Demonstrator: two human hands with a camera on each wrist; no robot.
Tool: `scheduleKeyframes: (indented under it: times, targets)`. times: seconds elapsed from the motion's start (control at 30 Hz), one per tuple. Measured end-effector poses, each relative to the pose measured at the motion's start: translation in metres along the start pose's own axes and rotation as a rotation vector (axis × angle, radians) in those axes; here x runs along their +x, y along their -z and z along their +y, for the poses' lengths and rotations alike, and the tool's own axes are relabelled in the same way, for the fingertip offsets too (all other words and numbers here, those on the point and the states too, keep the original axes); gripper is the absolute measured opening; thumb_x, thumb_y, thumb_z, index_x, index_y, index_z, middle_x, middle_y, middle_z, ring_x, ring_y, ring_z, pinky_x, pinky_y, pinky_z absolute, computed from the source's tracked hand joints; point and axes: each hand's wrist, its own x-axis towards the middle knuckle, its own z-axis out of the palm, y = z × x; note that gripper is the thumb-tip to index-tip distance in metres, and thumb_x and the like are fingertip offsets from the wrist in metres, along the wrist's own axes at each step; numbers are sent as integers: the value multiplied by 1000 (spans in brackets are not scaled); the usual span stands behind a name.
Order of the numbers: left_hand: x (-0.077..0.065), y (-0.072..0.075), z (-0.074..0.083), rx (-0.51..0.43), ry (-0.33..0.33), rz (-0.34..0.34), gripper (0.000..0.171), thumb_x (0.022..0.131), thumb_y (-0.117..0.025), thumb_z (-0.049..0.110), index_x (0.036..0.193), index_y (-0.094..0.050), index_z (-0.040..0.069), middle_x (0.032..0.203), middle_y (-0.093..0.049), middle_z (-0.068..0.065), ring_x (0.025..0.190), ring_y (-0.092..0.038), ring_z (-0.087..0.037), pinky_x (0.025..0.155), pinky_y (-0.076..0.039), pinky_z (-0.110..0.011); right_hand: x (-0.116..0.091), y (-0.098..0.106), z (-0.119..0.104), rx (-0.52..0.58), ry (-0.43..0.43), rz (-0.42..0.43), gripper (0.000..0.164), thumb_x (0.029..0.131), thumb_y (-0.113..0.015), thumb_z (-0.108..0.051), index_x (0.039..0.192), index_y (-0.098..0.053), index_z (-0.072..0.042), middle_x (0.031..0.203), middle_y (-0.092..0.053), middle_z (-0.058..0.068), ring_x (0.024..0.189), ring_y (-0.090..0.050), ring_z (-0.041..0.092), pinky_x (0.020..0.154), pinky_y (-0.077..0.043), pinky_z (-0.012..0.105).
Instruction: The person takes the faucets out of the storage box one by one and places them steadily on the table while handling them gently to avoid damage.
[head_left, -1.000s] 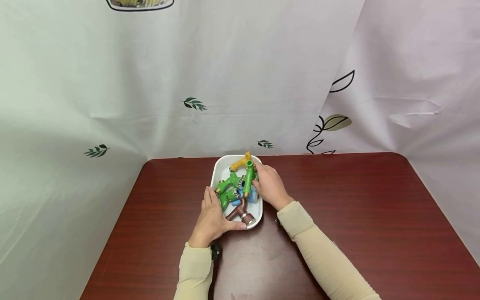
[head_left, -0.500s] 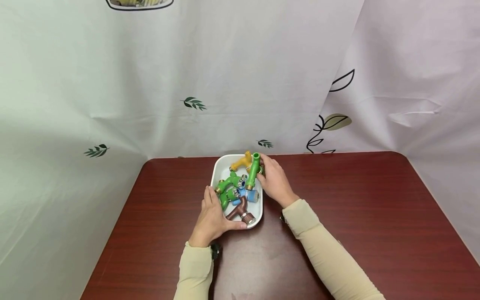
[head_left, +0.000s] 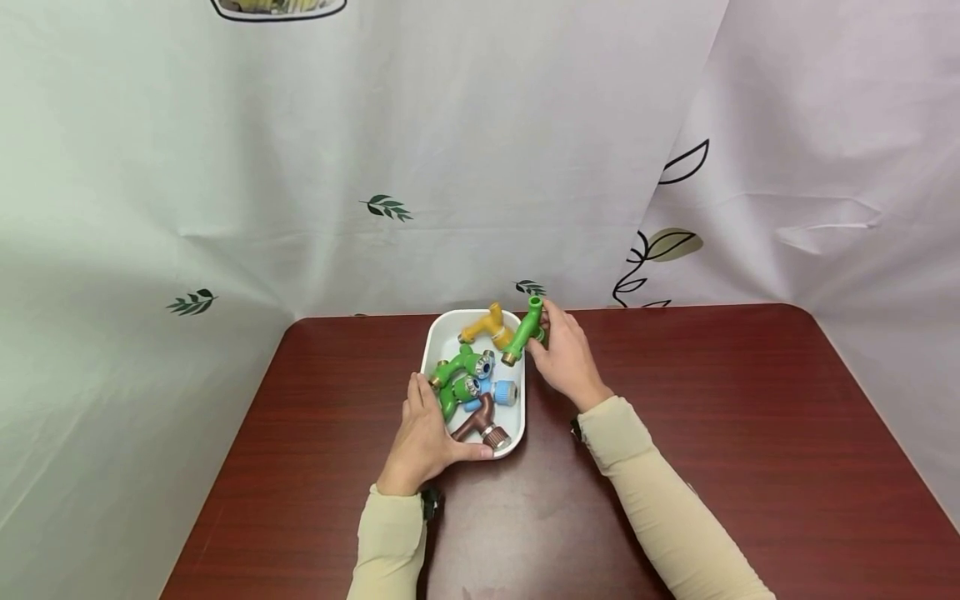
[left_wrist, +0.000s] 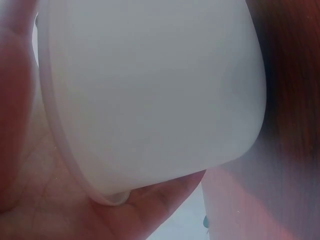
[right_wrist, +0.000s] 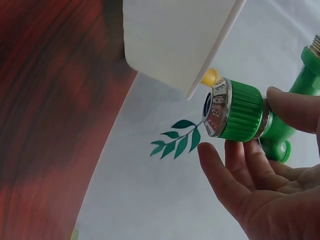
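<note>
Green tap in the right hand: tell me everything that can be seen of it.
The green tap has a smooth body, a ribbed knob with a metallic-looking, embossed cap, an open spout and a threaded, brass-coloured end. The right hand holds it between thumb and fingers, tilted, spout farther from the person, above the right rim of the white tray, apparently touching nothing else.

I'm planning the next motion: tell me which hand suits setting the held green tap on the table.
Probably the right hand: it grips the green tap near the right rim of the white tray; the left hand holds the tray.
</note>
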Motion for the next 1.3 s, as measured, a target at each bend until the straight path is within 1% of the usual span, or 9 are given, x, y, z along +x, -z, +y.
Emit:
scheduleKeyframes:
  times: [0.23,0.5,0.73,0.83,1.07,1.3]
  targets:
    - [-1,1,1,-9,-3,9,156,53,-95,57,153,-2,-16,161,-1,-35,144,-16,-57,113,-30,-58,1,6,7,-6,-60,10,63,89,-69,-5,146,-44,6,117,-63,21,109,-57,36,94,-46,48]
    - [0,-1,-1,10,-5,2,156,53,-95,57,153,-2,-17,160,-1,-36,142,-18,-59,113,-30,-58,1,14,19,-28,-139,-25,63,92,-71,-10,146,-43,5,115,-62,20,111,-56,37,97,-45,49]
    - [0,0,-1,6,-6,-3,155,54,-95,57,152,-2,-18,160,0,-37,142,-17,-59,113,-30,-58,1,18,30,-48,-160,-29,60,91,-73,-13,141,-47,7,109,-62,22,100,-56,34,91,-46,49]
    - [0,0,-1,-1,-3,-4,155,54,-96,56,153,-1,-17,160,0,-36,143,-17,-58,112,-31,-58,1,18,33,-43,-174,-24,61,91,-73,-14,141,-46,9,110,-62,24,99,-57,34,91,-46,49]
    - [0,0,0,-14,8,-15,155,55,-96,55,153,0,-16,161,1,-34,143,-15,-58,113,-30,-58,2,19,40,-49,-206,-14,62,89,-74,-14,140,-47,9,109,-63,23,98,-59,34,90,-48,50]
    - [1,-1,0,-11,-15,3,155,54,-96,54,152,-1,-17,160,-1,-36,143,-16,-58,114,-27,-59,3,19,46,-106,-253,-21,67,89,-74,-17,142,-44,12,109,-64,25,97,-61,37,89,-49,51]
